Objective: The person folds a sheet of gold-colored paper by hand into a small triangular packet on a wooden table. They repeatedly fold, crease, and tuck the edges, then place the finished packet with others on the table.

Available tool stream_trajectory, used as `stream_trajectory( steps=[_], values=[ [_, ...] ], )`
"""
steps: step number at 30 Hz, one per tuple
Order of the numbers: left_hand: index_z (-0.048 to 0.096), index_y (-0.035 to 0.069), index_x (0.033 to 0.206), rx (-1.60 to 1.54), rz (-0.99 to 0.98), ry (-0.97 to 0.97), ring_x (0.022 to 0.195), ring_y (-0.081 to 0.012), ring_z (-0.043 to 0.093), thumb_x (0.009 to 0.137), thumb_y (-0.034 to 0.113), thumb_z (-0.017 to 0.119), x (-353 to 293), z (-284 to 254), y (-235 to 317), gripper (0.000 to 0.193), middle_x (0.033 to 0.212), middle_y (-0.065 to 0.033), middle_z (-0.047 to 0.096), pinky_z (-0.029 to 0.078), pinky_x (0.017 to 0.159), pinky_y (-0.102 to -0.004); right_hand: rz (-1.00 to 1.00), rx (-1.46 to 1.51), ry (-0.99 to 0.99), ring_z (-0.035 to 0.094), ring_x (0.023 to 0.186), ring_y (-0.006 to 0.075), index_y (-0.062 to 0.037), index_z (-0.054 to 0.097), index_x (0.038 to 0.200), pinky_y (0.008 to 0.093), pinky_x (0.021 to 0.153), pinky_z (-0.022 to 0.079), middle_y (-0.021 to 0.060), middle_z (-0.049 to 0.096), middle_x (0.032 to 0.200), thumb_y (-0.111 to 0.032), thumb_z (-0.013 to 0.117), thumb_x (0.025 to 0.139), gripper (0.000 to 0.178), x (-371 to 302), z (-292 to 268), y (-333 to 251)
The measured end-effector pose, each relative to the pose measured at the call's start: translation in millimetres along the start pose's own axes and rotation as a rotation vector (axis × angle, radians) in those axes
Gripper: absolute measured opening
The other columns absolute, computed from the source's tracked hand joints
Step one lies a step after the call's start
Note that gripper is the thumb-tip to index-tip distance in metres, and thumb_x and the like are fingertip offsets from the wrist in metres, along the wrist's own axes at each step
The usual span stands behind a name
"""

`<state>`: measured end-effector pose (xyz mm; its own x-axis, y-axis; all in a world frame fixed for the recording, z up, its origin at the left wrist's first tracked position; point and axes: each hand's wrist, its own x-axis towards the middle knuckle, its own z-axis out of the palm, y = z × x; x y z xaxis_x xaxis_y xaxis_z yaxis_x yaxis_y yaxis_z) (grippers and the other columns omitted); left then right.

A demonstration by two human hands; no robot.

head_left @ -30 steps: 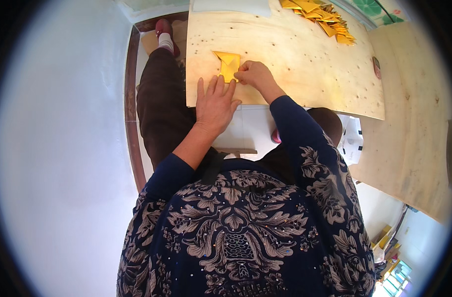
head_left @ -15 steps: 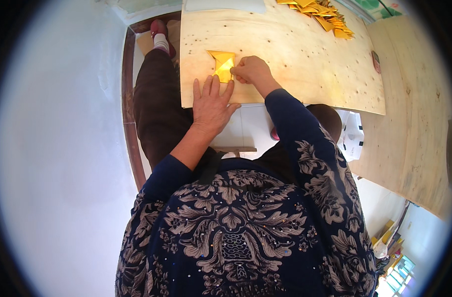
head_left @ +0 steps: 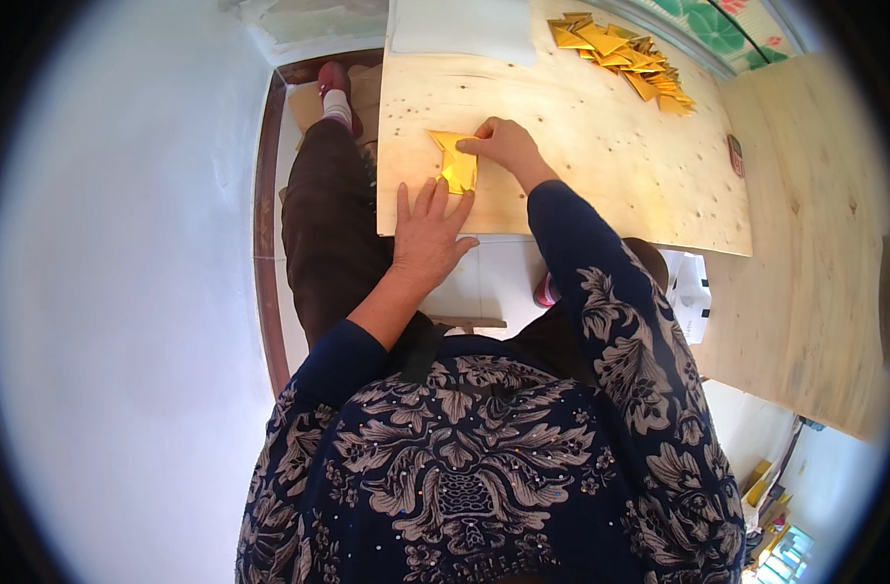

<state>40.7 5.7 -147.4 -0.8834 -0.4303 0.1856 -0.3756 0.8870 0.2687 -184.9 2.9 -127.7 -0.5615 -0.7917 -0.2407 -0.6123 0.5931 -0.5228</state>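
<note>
A shiny gold paper [head_left: 458,172], folded into an angular shape with a pointed flap at its upper left, lies flat on the pale plywood board [head_left: 562,175] close to the near edge. My left hand [head_left: 430,238] rests with fingers spread, its fingertips at the lower edge of the gold paper. At the upper right corner of the paper, my right hand [head_left: 508,148] is closed, thumb and forefinger together on that corner. The fingers hide part of the corner.
A heap of folded gold paper pieces [head_left: 630,63] lies on the board's far right. A whitish sheet [head_left: 464,29] covers the far left. A small dark red device [head_left: 735,156] sits by the right edge. A second wooden panel [head_left: 805,243] stands beyond it.
My right hand has moved up from the paper's right edge to its upper right corner. My left fingertips stay at its lower edge. The whole view has shifted a little.
</note>
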Motion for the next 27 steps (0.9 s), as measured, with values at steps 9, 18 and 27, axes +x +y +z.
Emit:
stream_trajectory(
  steps=[9,18,27],
  values=[
    [0.050,0.021,0.140,-0.012,0.014,0.048,0.136,-0.0336,0.036,0.079,0.041,0.073,-2,6,-1,0.068,0.139,-0.0185,0.045,0.013,0.115,-0.0595,0.005,0.484,-0.177,0.064,0.073,0.0164,0.0001,0.061,0.121,0.0288,0.067,0.052,0.0080,0.065,0.079,-0.023,0.083,0.069,0.061,-9,12,14],
    [0.060,0.002,0.120,-0.279,-0.167,0.399,0.111,-0.0319,0.055,0.075,0.037,0.077,18,-60,-9,0.059,0.113,-0.0166,0.060,0.039,0.102,-0.0466,-0.206,0.731,0.094,0.061,0.072,0.0116,0.0007,0.061,0.115,0.0260,0.063,0.049,0.0052,0.065,0.079,-0.018,0.077,0.077,0.045,-71,-9,-1],
    [0.067,0.004,0.084,-0.184,-0.115,0.235,0.078,-0.0249,0.066,0.077,0.019,0.070,32,-122,59,0.016,0.083,-0.0068,0.069,0.047,0.076,-0.0377,-0.103,1.001,0.220,0.061,0.103,0.0187,0.0005,0.032,0.146,0.0299,0.079,0.055,0.0141,0.056,0.123,-0.035,0.079,0.081,0.088,-176,-55,-28]
  ],
)
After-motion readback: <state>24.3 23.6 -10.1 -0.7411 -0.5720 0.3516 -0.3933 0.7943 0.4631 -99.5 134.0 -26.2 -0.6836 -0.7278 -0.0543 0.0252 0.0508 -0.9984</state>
